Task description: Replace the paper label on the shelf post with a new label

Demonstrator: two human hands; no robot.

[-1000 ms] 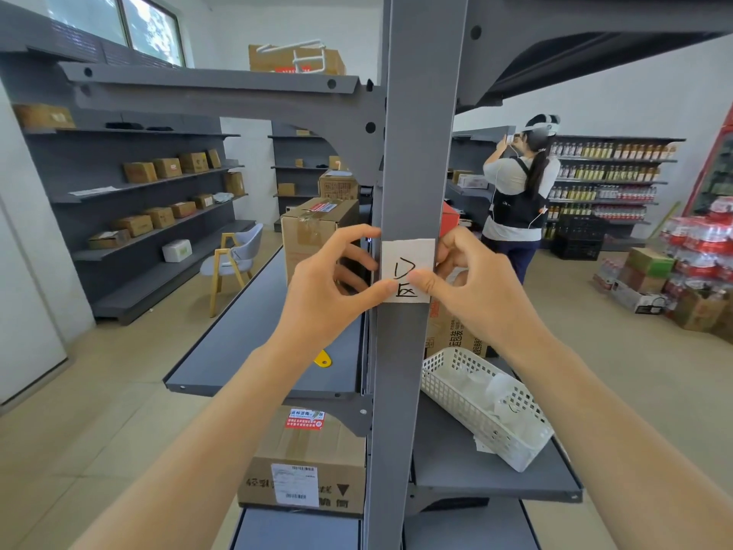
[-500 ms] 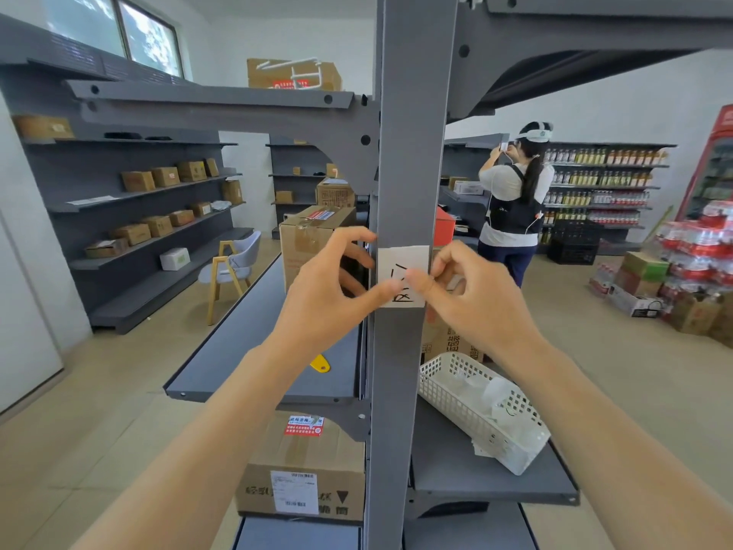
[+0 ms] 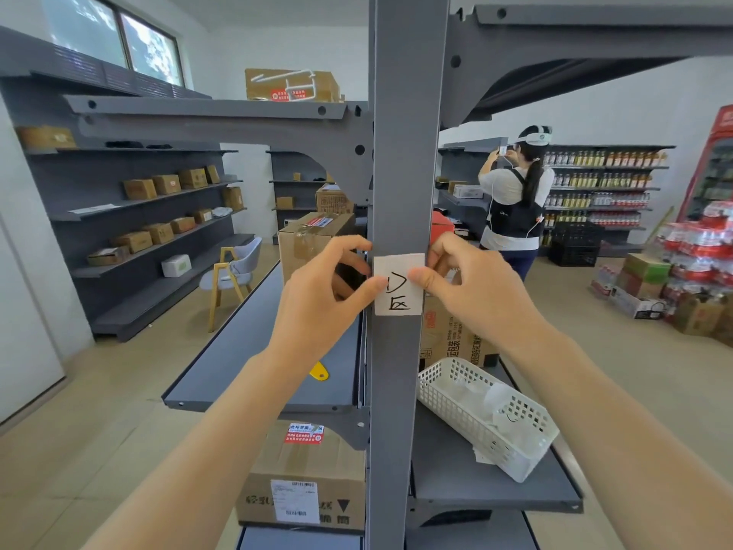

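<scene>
- Head view: the white basket [image 3: 492, 420] on the shelf [image 3: 499, 486] to your right holds crumpled white papers, one with dark marks.
- A cardboard box [image 3: 305, 476] sits on the lower shelf to your left.
- The paper label [image 3: 400, 285] lies flat on the grey shelf post [image 3: 396, 391].
- Your left hand [image 3: 321, 301] and right hand [image 3: 476, 289] pinch its side edges, thumbs pressing its face.
- Another person [image 3: 515, 200] stands well behind.

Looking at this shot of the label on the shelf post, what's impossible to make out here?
All from the head view:
- How the paper label sticks: its back lies against the shelf post.
- Its side edges: covered by the left hand and right hand thumbs.
- White basket contents: pale and blurred.
- Print on the cardboard box sticker: too small.
</scene>
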